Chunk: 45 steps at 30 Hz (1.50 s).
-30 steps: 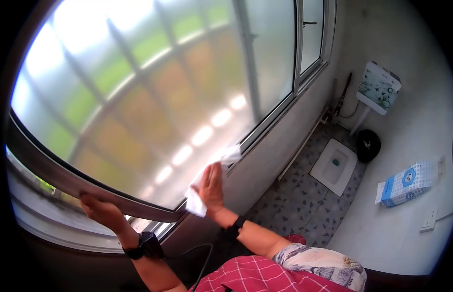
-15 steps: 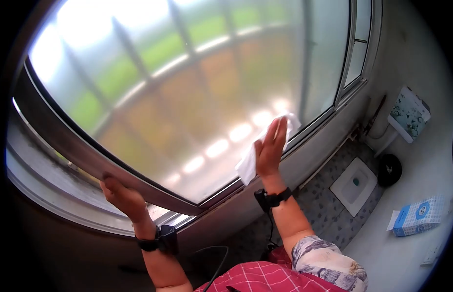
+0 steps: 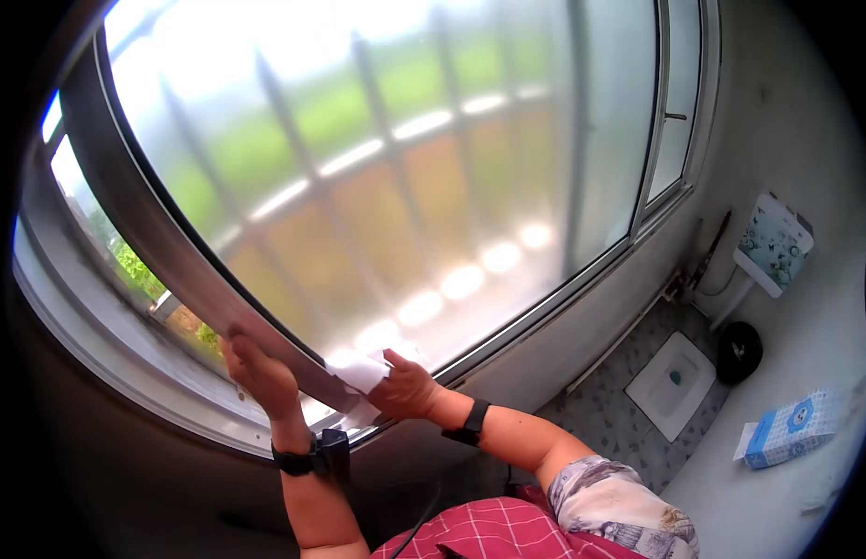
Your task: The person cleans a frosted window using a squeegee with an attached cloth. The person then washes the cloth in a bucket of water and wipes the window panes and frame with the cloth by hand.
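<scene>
Work at the lowest corner of a frosted pane [image 3: 386,214], to which all positions refer. The white cloth [image 3: 360,371], possibly a paper tissue, lies bunched at that corner, where the upright frame member [image 3: 191,279] on the pane's left side meets the bottom rail [image 3: 526,324]. The right hand [image 3: 407,387], just beside the same corner, holds the cloth: the thumb is raised by its upper fold and the fingers bend toward the rest. Some fingertips are hidden, so the firmness of the pinch cannot be told. The left hand [image 3: 268,380], left of the pane's corner, rests against the frame member with its fingers close together; whether they grip the edge or merely brace it cannot be told. The step in hand is judged to be wiping where glass and metal meet, the left hand apparently steadying the frame. The next move seems to call for a flattened cloth, even pressure into the angle and a steady frame. Left of the pane, foliage [image 3: 133,268] shows through a gap. Below and right of the pane are a squat toilet [image 3: 649,396], a black bin [image 3: 738,354] and a blue-and-white packet [image 3: 789,430].
</scene>
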Each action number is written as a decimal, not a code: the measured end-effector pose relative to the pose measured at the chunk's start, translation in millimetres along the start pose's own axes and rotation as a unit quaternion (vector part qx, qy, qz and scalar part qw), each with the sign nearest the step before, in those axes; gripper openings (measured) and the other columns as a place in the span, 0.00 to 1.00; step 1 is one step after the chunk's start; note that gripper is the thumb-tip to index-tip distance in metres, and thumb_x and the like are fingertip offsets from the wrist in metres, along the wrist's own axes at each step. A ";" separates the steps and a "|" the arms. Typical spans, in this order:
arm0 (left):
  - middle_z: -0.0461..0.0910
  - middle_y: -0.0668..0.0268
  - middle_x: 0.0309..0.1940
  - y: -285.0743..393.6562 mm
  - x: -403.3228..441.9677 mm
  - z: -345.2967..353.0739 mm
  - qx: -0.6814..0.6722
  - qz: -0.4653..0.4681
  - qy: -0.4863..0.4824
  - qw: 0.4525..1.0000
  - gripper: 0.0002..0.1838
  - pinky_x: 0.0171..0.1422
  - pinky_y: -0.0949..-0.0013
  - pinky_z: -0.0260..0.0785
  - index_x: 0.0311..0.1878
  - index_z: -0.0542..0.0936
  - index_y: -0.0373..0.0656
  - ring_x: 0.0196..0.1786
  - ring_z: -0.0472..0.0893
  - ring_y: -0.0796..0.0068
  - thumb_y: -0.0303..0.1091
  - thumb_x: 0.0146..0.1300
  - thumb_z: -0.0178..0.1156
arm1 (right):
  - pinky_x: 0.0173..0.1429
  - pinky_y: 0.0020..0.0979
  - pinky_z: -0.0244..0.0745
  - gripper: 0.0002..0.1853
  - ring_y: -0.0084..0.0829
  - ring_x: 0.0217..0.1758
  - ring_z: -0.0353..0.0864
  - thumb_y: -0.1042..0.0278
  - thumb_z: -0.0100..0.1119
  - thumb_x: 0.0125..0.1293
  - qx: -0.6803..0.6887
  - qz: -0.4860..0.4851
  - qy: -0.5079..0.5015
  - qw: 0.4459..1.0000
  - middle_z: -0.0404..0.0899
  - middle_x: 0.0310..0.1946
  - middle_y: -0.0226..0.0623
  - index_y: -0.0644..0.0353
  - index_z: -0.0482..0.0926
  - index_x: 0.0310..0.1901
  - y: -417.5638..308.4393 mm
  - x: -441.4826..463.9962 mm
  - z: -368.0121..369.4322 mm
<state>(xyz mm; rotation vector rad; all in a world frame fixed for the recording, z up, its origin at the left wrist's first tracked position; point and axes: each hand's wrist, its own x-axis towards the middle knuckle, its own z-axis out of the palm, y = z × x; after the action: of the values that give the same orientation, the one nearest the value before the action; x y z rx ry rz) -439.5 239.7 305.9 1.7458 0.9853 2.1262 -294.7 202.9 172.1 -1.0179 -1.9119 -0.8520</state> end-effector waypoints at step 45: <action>0.71 0.46 0.45 -66.6 18.2 -35.5 0.019 -0.095 0.081 0.992 0.36 0.51 0.65 0.65 0.52 0.68 0.30 0.45 0.72 0.57 0.59 0.70 0.31 | 0.72 0.51 0.39 0.37 0.58 0.72 0.42 0.53 0.42 0.67 -0.151 0.294 0.237 0.913 0.44 0.67 0.64 0.76 0.45 0.66 302.4 51.9 -192.8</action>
<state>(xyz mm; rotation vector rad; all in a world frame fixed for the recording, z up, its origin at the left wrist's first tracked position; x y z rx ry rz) -493.4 287.3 276.8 1.4475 1.1886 2.1659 13.2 198.0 363.0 -1.3314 -0.9971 -0.9354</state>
